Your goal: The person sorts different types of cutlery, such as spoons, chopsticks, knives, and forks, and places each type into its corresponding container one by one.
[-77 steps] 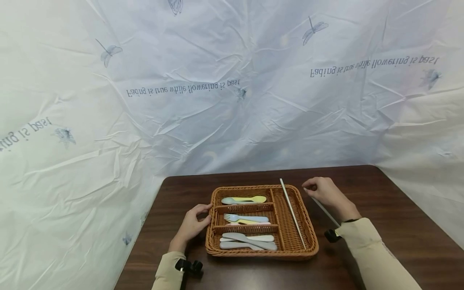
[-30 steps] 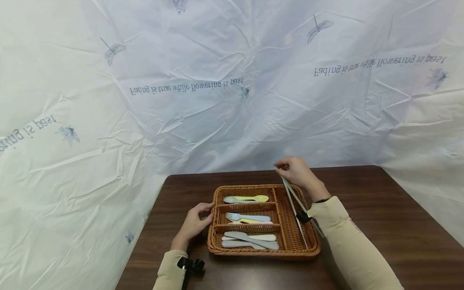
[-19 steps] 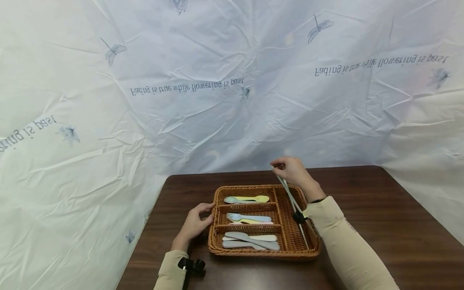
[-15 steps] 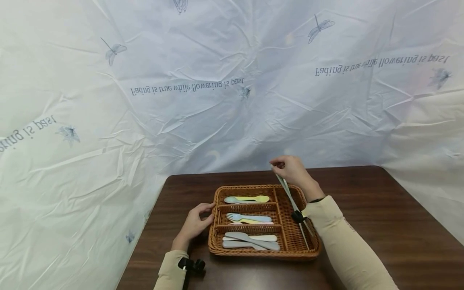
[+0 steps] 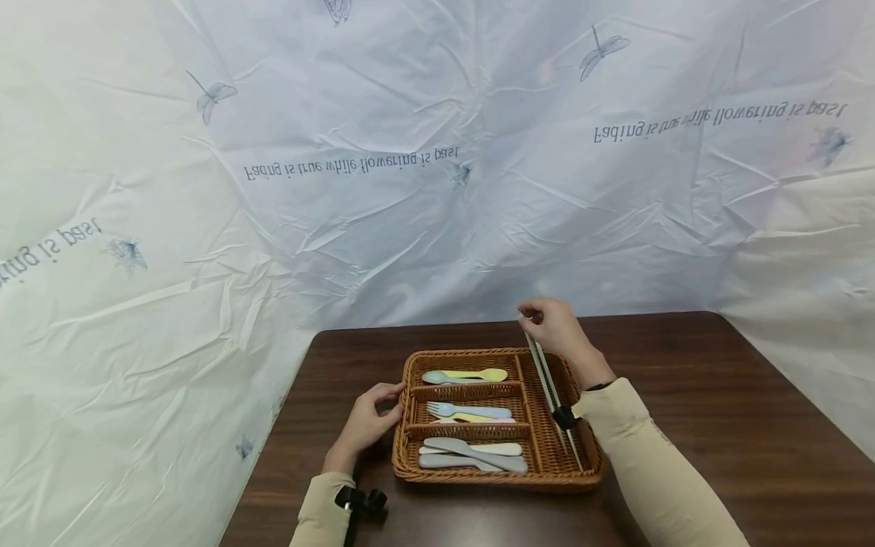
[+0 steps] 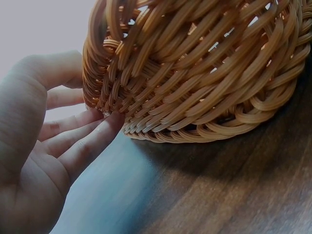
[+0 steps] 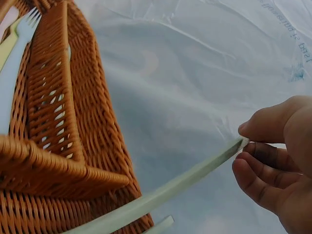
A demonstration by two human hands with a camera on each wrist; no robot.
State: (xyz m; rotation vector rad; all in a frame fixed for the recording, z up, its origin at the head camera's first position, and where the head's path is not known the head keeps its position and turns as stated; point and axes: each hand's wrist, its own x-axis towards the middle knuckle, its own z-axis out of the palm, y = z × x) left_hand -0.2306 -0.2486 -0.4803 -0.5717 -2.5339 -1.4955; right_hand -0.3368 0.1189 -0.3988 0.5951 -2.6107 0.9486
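Observation:
My right hand (image 5: 555,328) pinches the end of a pale chopstick (image 7: 180,190) between thumb and fingers. It is held just beyond the back edge of a brown wicker cutlery basket (image 5: 454,477). The held chopstick slants down over the basket's long right compartment. Close alongside it, a second pale chopstick (image 7: 161,225) leans in that compartment, its far end over the back rim. My left hand (image 5: 365,419) rests against the basket's left side. In the left wrist view, its fairly straight fingertips (image 6: 113,121) touch the wicker near the bottom.
The basket's left compartments hold spoons (image 5: 494,374) at the back, forks (image 5: 478,411) in the middle and knives (image 5: 507,460) in front. A dark wooden table (image 5: 683,395) lies underneath. Printed white sheeting (image 5: 383,228) hangs behind and at the sides.
My right hand has carried the chopstick leftward from right of the basket to over the right compartment. Since half a second ago, the chopstick's lower end has swung left. The left hand stays put.

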